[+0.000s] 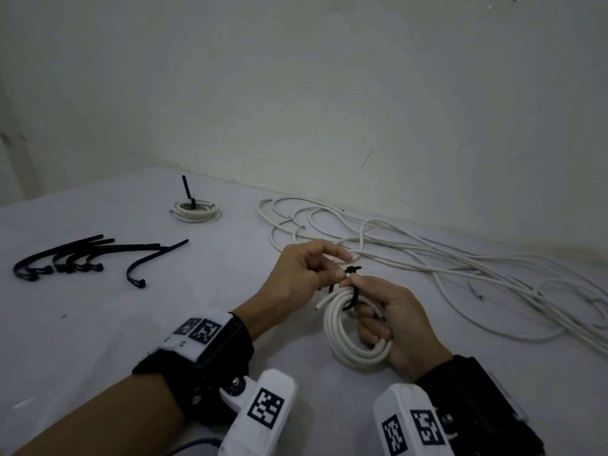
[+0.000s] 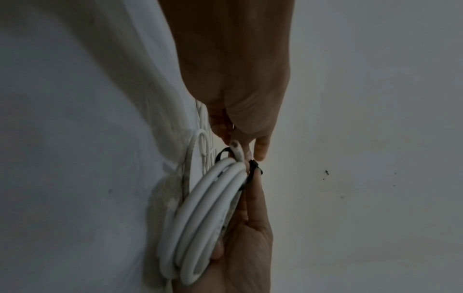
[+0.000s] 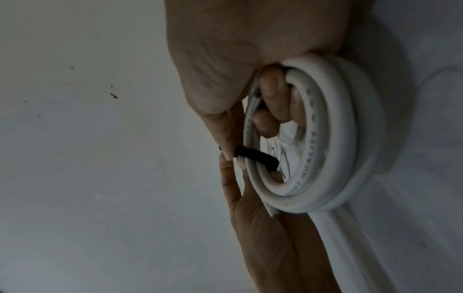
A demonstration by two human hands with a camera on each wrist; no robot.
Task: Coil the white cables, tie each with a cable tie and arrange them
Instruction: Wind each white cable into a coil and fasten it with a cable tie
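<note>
My right hand (image 1: 378,301) holds a small coil of white cable (image 1: 342,340) upright just above the table, fingers curled through its centre. A black cable tie (image 1: 351,292) wraps the top of the coil. My left hand (image 1: 337,273) pinches the tie's end between thumb and forefinger, right against my right thumb. In the left wrist view the coil (image 2: 200,218) is edge-on with the tie (image 2: 254,172) at its top. The right wrist view has the tie (image 3: 255,156) crossing the coil (image 3: 338,138), with my fingers inside the ring.
A tied coil (image 1: 195,210) with its tie tail sticking up lies at the back. Several spare black ties (image 1: 82,258) lie at the left. Loose white cables (image 1: 427,258) sprawl along the wall (image 1: 329,93) at the right.
</note>
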